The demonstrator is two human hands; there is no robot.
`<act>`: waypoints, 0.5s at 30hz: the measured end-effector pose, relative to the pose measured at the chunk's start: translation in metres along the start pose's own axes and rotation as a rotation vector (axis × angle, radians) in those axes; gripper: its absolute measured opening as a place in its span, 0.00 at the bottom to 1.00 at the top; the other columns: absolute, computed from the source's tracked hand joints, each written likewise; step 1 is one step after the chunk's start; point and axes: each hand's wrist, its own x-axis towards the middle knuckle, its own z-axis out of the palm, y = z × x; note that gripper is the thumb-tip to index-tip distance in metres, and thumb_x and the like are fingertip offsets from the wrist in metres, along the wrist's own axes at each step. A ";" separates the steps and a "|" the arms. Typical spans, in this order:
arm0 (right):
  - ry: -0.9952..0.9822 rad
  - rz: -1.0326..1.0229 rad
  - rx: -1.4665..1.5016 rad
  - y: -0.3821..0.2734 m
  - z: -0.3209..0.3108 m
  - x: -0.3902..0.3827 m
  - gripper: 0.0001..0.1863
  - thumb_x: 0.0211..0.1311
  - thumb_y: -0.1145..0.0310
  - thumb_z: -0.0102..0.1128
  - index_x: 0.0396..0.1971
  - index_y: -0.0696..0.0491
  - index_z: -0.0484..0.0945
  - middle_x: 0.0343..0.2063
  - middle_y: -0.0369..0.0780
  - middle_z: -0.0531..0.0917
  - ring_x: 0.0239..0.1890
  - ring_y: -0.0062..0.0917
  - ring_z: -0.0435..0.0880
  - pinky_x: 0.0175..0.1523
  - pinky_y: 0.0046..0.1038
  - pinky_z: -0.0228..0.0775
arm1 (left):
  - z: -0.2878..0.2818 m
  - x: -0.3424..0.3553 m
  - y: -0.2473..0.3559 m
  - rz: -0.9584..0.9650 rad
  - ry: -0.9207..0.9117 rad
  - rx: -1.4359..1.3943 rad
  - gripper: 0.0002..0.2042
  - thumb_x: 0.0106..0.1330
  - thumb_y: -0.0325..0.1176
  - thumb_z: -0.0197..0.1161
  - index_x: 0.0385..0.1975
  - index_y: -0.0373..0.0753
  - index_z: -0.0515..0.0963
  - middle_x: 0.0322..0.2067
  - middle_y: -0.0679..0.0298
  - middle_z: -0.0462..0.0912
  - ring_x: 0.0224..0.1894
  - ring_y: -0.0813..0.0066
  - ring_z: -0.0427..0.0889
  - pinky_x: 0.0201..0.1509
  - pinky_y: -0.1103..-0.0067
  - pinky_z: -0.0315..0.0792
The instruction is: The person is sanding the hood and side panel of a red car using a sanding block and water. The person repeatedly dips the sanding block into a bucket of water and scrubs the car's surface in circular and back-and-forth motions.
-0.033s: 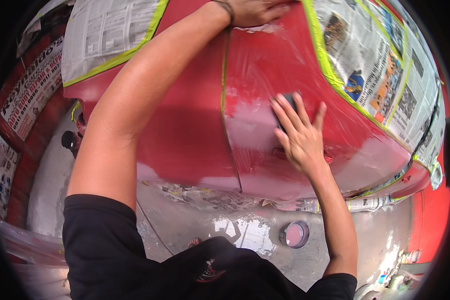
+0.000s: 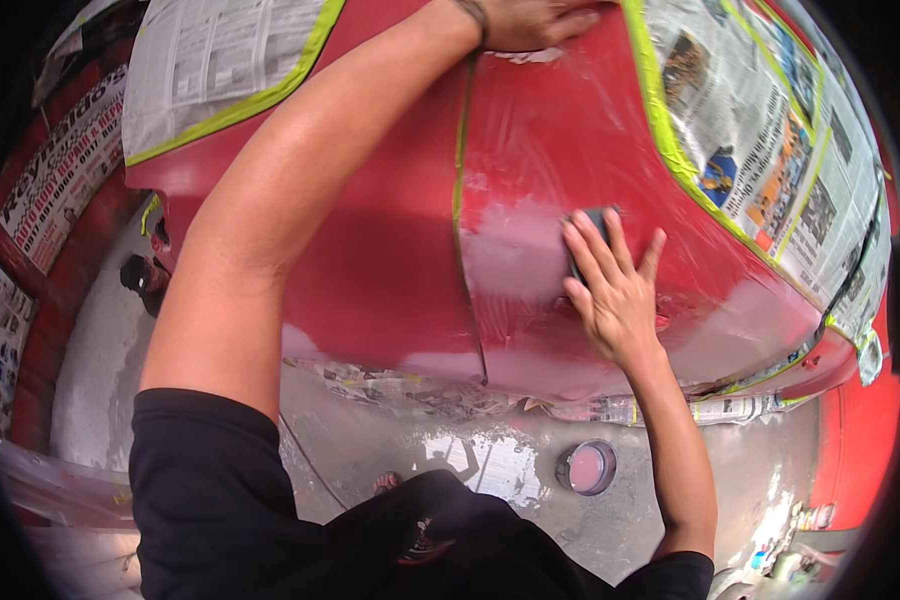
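Observation:
My right hand (image 2: 613, 295) lies on the red car body panel (image 2: 530, 130), fingers spread over a dark piece of sandpaper (image 2: 597, 222) pressed against the surface. Only the sandpaper's upper and left edges show past the fingers. Dull, pale pinkish patches and wet-looking streaks surround it. Farther up the panel, my left hand (image 2: 535, 22) rests with its fingers stretched to the right, partly cut off by the top edge. A whitish, shiny patch shows just below it. Between my hands' area and the panel to the left runs a dark vertical seam (image 2: 460, 215).
Newspaper (image 2: 730, 130) edged with yellow-green tape covers the right side; more newspaper (image 2: 220, 70) covers the upper left. A bucket (image 2: 587, 467) of pinkish liquid stands on the wet concrete floor (image 2: 390, 455). A thin cord (image 2: 310, 462) lies left of it.
My right hand and the sandpaper have slid a little downward and to the right. My left hand stays at the same part of the panel; the view has shifted slightly.

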 end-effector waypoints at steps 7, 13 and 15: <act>0.276 0.066 -0.205 -0.015 -0.019 0.140 0.30 0.83 0.50 0.44 0.80 0.38 0.63 0.80 0.30 0.63 0.85 0.34 0.50 0.79 0.70 0.19 | 0.030 -0.019 -0.002 -0.059 0.118 -0.045 0.17 0.71 0.40 0.61 0.56 0.43 0.81 0.58 0.56 0.79 0.67 0.57 0.75 0.74 0.58 0.65; 0.084 0.168 0.010 -0.107 0.027 0.059 0.31 0.83 0.46 0.42 0.79 0.39 0.67 0.80 0.30 0.64 0.86 0.33 0.47 0.81 0.64 0.08 | 0.029 -0.025 -0.001 -0.110 0.062 -0.041 0.16 0.74 0.42 0.56 0.54 0.43 0.81 0.60 0.55 0.80 0.67 0.56 0.76 0.74 0.57 0.65; 0.044 0.102 -0.072 -0.115 0.013 0.066 0.31 0.85 0.47 0.36 0.80 0.40 0.65 0.80 0.32 0.64 0.85 0.33 0.50 0.81 0.60 0.07 | 0.011 -0.027 -0.022 -0.116 0.028 0.026 0.16 0.75 0.42 0.56 0.54 0.43 0.82 0.60 0.54 0.80 0.67 0.55 0.76 0.74 0.56 0.66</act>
